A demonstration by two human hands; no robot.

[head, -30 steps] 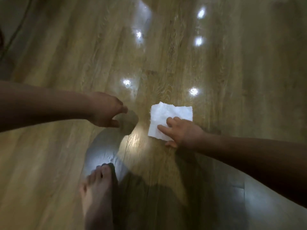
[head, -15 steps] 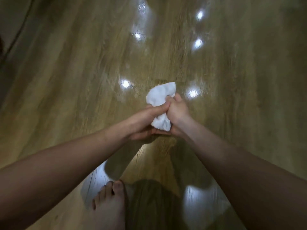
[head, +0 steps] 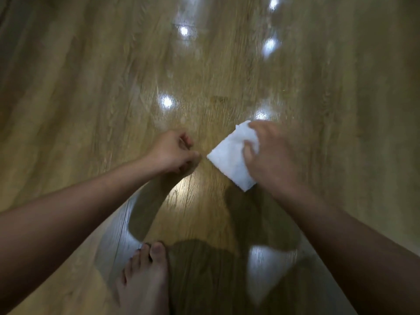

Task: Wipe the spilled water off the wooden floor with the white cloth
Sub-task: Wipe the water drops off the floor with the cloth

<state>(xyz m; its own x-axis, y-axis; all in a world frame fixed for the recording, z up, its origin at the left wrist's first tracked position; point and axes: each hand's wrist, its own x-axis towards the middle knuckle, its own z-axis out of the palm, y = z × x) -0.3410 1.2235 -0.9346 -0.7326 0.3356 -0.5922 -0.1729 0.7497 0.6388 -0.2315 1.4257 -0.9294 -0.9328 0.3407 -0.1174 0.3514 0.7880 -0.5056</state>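
The white cloth [head: 230,159] lies folded flat on the wooden floor [head: 91,87], a neat rectangle turned corner-on toward the person. The right hand [head: 271,159] lies on its right part, palm down, fingers spread and curled over the cloth's far edge — pressing on it, though whether the fingers pinch the fabric cannot be told. The left hand [head: 173,152] hovers just beside the cloth's near-left corner, apart from it, its fingers curled loosely inward with thumb and fingertips close together and nothing between them.

A bare foot [head: 144,278] stands on the boards at the bottom, toes pointing toward the hands. The floor is glossy — bright light reflections [head: 167,102] dot the planks beyond the hands, and a broad pale sheen spreads near the foot. The picture is motion-blurred, so whether that sheen is water or only shine cannot be told.
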